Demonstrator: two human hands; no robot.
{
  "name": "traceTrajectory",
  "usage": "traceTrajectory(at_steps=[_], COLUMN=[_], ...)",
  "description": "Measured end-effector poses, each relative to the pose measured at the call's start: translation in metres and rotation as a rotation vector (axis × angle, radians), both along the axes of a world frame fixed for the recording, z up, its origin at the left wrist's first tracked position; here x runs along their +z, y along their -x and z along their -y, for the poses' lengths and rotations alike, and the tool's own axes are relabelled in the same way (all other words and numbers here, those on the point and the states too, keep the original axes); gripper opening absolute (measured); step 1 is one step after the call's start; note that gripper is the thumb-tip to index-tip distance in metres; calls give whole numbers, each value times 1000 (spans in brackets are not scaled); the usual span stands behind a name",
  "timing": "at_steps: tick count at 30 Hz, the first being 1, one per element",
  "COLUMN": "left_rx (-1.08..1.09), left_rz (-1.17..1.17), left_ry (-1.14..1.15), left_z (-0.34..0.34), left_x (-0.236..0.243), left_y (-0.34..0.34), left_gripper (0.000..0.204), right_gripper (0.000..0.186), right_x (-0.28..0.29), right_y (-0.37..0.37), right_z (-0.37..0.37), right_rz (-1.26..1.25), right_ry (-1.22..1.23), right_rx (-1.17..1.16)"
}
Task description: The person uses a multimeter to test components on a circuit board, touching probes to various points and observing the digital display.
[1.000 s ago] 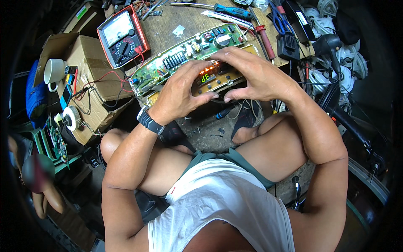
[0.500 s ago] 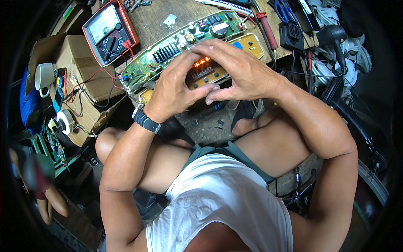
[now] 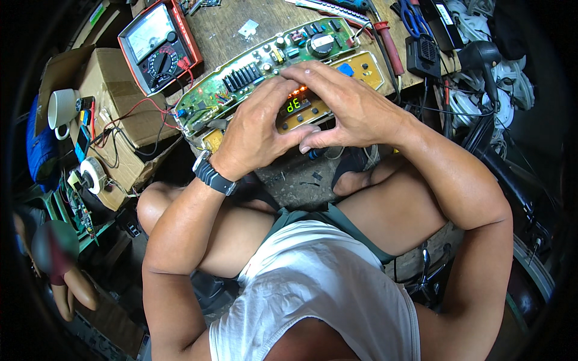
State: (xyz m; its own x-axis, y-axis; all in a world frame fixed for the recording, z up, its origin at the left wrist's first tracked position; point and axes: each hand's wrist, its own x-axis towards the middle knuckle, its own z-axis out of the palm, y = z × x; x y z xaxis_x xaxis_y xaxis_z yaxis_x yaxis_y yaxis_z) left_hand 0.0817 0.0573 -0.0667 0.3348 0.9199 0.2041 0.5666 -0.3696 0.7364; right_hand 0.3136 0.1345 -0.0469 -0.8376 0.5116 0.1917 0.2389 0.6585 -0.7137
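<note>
Both hands grip a tan control board (image 3: 368, 74) with small buttons, a blue part and a lit display (image 3: 294, 104) showing green segments and orange lights. My left hand (image 3: 256, 123) is curved around its left portion, fingertips at the upper edge and thumb at the lower. My right hand (image 3: 355, 111) arches over its middle, thumb beside the left thumb below the display; the exact contact of the fingertips is partly hidden. Just behind lies a long green circuit board (image 3: 211, 93) with a row of dark fins, capacitors and wires, in a pale housing on the wooden bench (image 3: 220, 36).
An analogue multimeter (image 3: 180, 36) and cardboard box (image 3: 102, 66) with a cup (image 3: 62, 111) are at left. A red-handled tool (image 3: 391, 48), black adapter (image 3: 421, 57), cables and white fittings (image 3: 463, 105) crowd the right. Another person (image 3: 75, 283) is at lower left.
My hands and the boards shifted slightly left in view from the earliest frame. The green display segments were lit, looked dark half a second ago, and are lit again now.
</note>
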Motion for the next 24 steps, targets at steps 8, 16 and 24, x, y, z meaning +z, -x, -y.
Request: traceTrajectory(at_steps=[8, 16, 24], left_rx=[3, -6, -25], left_rz=[-21, 36, 33], left_ry=[-18, 28, -21], left_z=[-1, -2, -3], left_x=[1, 7, 7], left_y=[-1, -1, -3], left_gripper=[80, 78, 79], right_gripper=[108, 74, 88], right_x=[1, 50, 60], right_y=[-1, -29, -76], right_z=[1, -26, -20], right_rz=[5, 420, 747], right_ry=[-7, -106, 0], right_rx=[-4, -87, -257])
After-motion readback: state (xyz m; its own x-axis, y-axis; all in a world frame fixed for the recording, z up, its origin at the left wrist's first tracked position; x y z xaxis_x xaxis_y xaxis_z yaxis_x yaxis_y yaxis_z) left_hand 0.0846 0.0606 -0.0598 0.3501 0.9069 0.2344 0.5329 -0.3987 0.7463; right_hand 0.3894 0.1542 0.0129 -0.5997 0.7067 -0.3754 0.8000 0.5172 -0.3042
